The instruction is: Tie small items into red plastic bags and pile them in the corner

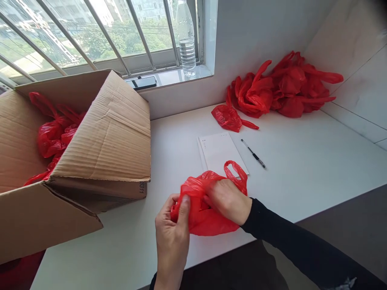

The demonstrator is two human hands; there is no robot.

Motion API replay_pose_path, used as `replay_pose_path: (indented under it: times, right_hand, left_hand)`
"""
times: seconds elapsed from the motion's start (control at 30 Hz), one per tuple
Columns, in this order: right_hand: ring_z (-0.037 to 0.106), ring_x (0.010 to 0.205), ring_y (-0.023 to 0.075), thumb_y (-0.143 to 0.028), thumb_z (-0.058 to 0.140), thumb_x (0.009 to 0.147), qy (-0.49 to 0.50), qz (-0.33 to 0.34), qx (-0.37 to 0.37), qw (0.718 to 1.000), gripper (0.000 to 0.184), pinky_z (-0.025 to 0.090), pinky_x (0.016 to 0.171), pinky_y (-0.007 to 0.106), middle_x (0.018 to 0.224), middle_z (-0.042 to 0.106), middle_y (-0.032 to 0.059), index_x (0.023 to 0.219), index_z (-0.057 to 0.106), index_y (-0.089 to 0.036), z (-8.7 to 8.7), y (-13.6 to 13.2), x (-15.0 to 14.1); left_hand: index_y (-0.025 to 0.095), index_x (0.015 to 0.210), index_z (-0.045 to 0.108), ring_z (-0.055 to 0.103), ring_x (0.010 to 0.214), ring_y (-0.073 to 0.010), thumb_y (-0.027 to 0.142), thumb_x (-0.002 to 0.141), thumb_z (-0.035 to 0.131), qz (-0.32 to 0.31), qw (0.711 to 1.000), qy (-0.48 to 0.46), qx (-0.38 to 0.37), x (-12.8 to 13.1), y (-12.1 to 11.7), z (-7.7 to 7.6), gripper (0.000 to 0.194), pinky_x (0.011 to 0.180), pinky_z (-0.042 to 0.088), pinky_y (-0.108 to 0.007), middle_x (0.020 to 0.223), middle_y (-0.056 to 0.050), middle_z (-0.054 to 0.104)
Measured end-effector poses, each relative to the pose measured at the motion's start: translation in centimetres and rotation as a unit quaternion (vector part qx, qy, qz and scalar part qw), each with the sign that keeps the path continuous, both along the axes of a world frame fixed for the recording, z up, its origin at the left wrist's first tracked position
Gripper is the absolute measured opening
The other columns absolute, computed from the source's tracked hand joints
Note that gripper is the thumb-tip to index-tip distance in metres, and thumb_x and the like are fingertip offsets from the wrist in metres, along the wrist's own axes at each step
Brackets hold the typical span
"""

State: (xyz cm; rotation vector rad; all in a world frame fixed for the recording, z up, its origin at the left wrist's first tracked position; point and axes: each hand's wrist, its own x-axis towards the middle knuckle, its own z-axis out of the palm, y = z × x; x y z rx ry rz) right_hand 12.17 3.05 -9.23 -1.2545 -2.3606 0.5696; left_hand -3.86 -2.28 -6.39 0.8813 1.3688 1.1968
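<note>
A red plastic bag (211, 225) is held up near the table's front edge, one handle loop standing out at its upper right. My left hand (173, 229) pinches the bag's left side, thumb in front and fingers behind. My right hand (228, 201) reaches into the bag's opening from the right; its fingers are smeared by motion and partly hidden by the plastic. What lies inside the bag does not show clearly. Just behind the bag is a white sheet of paper (220, 151) with small marks on it, and a black pen (254, 154) lies to its right.
An open cardboard box (117, 129) on the left holds several red bags (51, 137). More tied red bags (284, 88) are heaped at the back right by the wall, a small one (228, 118) in front. A water bottle (186, 48) and a phone (144, 82) rest on the windowsill.
</note>
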Motion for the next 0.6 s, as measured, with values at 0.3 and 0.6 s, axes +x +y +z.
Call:
replay_pose_path:
  times: [0.3,0.6]
  right_hand:
    - [0.055,0.081,0.0210,-0.012,0.040,0.102,0.042,0.011,0.073,0.996,0.022,0.044,0.075,0.036,0.091,0.063,0.0077,0.102,0.062,-0.013,-1.4,-1.2,1.5]
    - [0.044,0.062,0.0140,-0.011,0.045,0.098,0.030,-0.042,-0.039,0.998,0.022,0.035,0.058,0.031,0.070,0.049,-0.0017,0.078,0.048,-0.020,1.0,-1.8,0.9]
  left_hand:
    - [0.024,0.081,0.080,0.070,0.074,-0.0195,0.057,0.080,0.077,0.209,0.971,-0.119,-0.018,-0.5,0.4,-0.2,0.034,0.071,0.059,-0.028,0.078,-0.001,0.074]
    - [0.021,0.081,0.083,0.066,0.065,-0.0116,0.051,0.078,0.080,0.284,0.947,-0.146,-0.046,-0.2,-0.1,0.2,0.030,0.059,0.053,-0.015,0.071,0.002,0.074]
